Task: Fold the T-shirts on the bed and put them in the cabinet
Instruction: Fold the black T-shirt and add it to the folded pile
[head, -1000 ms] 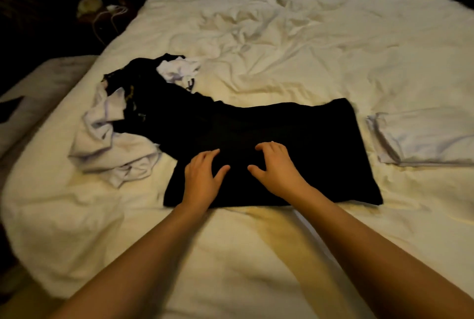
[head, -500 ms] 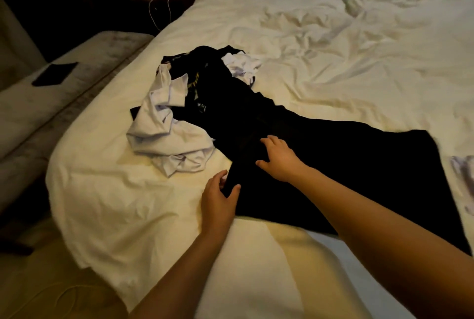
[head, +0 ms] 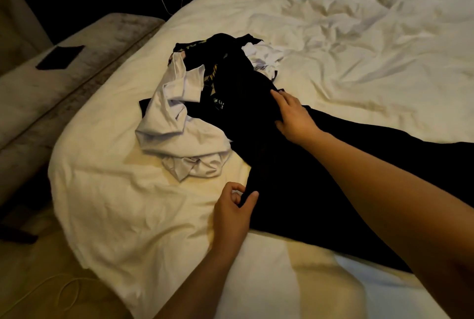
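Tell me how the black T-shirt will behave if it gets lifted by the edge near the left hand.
The black T-shirt looks limp: it lies flat and follows the bed, so it will probably droop and unfold. It likely weighs little, since the left hand pinches its edge with fingertips. Its far end runs into the clothes pile, so it may drag those.

Just the one head cam here, worn up top and looking forward and down at the bed (head: 333, 44) from close in, wide-angle, with both forearms reaching into frame from the bottom edge.
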Demonstrator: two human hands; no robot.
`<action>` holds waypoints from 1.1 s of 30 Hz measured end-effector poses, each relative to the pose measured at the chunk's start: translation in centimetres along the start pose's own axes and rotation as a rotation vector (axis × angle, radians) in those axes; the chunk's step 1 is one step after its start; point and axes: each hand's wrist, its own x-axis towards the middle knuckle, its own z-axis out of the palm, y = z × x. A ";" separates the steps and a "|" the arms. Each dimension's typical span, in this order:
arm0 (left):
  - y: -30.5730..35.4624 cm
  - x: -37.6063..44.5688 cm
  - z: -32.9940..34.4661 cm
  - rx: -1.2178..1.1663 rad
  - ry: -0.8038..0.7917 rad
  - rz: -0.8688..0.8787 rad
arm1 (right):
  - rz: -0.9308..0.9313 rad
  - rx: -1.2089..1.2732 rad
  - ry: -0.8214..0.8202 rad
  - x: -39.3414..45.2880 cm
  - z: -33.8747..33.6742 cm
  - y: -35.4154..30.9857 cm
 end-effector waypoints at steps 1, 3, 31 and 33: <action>0.0 0.1 0.0 -0.013 -0.002 -0.007 | 0.053 -0.034 -0.029 0.4 0.1 0.2; 0.0 0.3 0.0 -0.035 0.004 -0.009 | 0.169 -0.094 -0.071 1.1 0.3 0.7; 0.1 1.0 -0.2 -0.019 -0.023 -0.190 | 0.110 0.085 -0.064 1.7 -1.3 2.3; -0.2 1.0 -0.2 -0.023 -0.007 -0.191 | 0.127 0.109 0.028 1.8 -1.4 1.9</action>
